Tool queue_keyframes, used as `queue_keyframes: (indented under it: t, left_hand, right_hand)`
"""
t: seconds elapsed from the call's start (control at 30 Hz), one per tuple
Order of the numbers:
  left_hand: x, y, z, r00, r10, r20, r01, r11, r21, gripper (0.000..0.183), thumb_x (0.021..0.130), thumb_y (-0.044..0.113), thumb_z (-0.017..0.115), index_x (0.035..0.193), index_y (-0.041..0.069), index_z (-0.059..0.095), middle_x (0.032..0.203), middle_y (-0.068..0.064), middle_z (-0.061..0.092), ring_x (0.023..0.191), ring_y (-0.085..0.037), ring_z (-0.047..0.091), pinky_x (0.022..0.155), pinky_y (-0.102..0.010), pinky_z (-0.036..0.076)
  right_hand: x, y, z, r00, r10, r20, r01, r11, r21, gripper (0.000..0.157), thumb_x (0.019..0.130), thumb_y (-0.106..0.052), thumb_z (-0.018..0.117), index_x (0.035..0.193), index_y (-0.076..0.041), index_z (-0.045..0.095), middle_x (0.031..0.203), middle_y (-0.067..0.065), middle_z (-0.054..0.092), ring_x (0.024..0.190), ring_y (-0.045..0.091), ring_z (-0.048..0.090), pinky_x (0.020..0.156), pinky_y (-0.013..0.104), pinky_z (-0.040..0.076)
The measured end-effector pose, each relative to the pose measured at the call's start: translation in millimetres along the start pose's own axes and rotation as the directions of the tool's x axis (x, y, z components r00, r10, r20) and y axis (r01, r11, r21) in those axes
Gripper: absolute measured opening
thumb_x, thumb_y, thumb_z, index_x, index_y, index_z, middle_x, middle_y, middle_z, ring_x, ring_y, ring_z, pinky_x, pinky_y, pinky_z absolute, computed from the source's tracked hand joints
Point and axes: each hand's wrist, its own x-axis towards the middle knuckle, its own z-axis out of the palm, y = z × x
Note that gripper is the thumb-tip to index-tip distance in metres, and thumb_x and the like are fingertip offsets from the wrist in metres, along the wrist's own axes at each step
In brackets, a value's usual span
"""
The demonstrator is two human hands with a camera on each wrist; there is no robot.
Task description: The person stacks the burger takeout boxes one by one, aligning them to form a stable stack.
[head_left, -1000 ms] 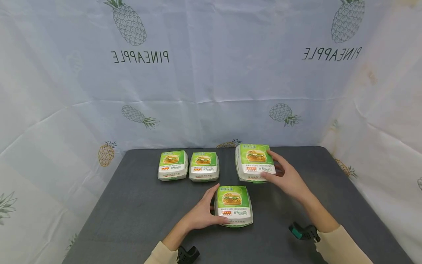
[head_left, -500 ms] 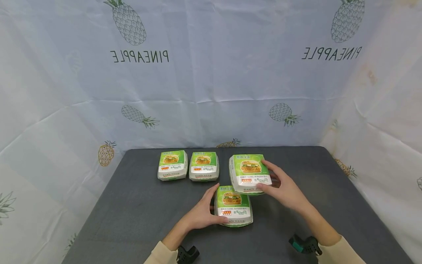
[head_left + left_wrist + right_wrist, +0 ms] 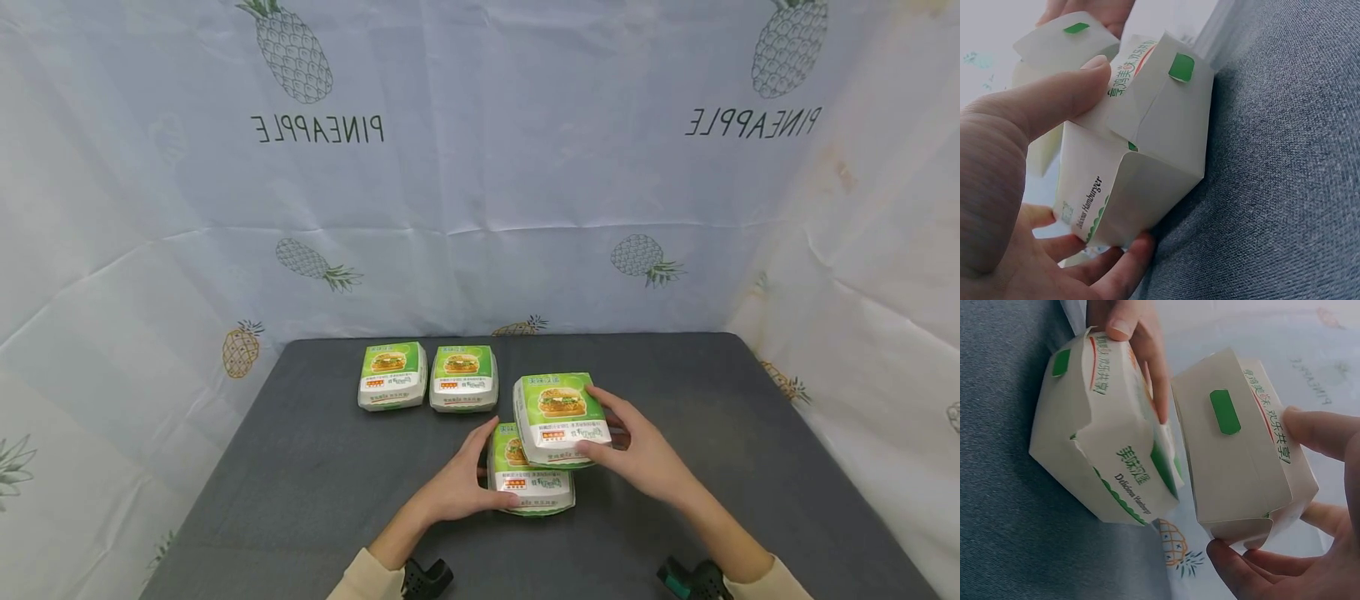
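Observation:
My left hand point(image 3: 459, 483) grips the left side of a green and white burger box point(image 3: 536, 492), which rests on the dark table. In the left wrist view, thumb and fingers wrap that lower box point(image 3: 1141, 125). My right hand point(image 3: 630, 446) holds a second burger box point(image 3: 566, 417) by its right side. This second box hangs over the lower box's upper right part and hides some of its lid. The right wrist view shows a gap between the held box point(image 3: 1235, 444) and the lower box point(image 3: 1104, 431), so they are apart.
Two more burger boxes stand side by side near the table's far edge, a left one point(image 3: 393, 377) and a right one point(image 3: 464, 379). The dark table point(image 3: 315, 500) meets a white cloth backdrop point(image 3: 480, 183) with pineapple prints behind and at the sides.
My right hand has brought its burger box nearer and leftward, from beyond the lower box to over part of it. The left hand and its box have stayed put.

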Motion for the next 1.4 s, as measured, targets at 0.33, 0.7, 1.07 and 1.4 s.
queue_keyframes:
  t: [0.33, 0.7, 1.07, 1.4]
  left_hand:
    - [-0.3, -0.9, 0.0, 1.0, 0.015, -0.001, -0.015, 1.0, 0.008, 0.114, 0.082, 0.036, 0.087, 0.165, 0.013, 0.011, 0.163, -0.013, 0.02, 0.127, -0.025, 0.052, 0.098, -0.036, 0.052]
    - [-0.8, 1.4, -0.8, 1.0, 0.013, 0.013, -0.013, 1.0, 0.006, 0.118, 0.082, 0.041, 0.087, 0.165, 0.017, 0.006, 0.166, -0.01, 0.013, 0.136, -0.025, 0.043, 0.1, -0.036, 0.05]
    - [-8.5, 23.1, -6.8, 0.996, 0.077, -0.038, -0.077, 0.997, -0.012, 0.113, 0.085, 0.043, 0.083, 0.166, 0.024, 0.005, 0.168, -0.008, 0.009, 0.143, -0.036, 0.037, 0.111, -0.052, 0.04]
    - [-10.0, 31.1, -5.6, 0.994, 0.097, -0.056, -0.1, 0.993, -0.063, 0.108, 0.088, 0.044, 0.079, 0.165, 0.025, 0.005, 0.167, -0.003, 0.013, 0.145, -0.024, 0.032, 0.112, -0.047, 0.039]
  right_hand:
    - [-4.0, 2.9, 8.2, 0.999, 0.022, 0.024, -0.023, 0.999, 0.024, 0.081, 0.091, -0.029, 0.08, 0.158, -0.013, 0.037, 0.142, 0.016, 0.048, 0.12, 0.035, 0.058, 0.091, 0.04, 0.055]
    - [-6.6, 2.2, 8.8, 0.999, 0.015, 0.049, -0.021, 0.993, 0.114, 0.076, 0.096, -0.024, 0.074, 0.16, -0.013, 0.032, 0.149, 0.019, 0.042, 0.127, 0.042, 0.053, 0.089, 0.033, 0.056]
    - [-9.2, 4.4, 14.9, 0.998, -0.003, 0.065, -0.009, 0.984, 0.175, 0.081, 0.094, -0.02, 0.076, 0.161, -0.016, 0.03, 0.149, 0.018, 0.04, 0.128, 0.042, 0.049, 0.09, 0.031, 0.055]
    - [-11.9, 1.5, 25.3, 0.997, -0.016, 0.07, 0.002, 0.979, 0.206, 0.085, 0.092, -0.02, 0.078, 0.161, -0.018, 0.029, 0.147, 0.015, 0.04, 0.129, 0.041, 0.048, 0.092, 0.03, 0.054]
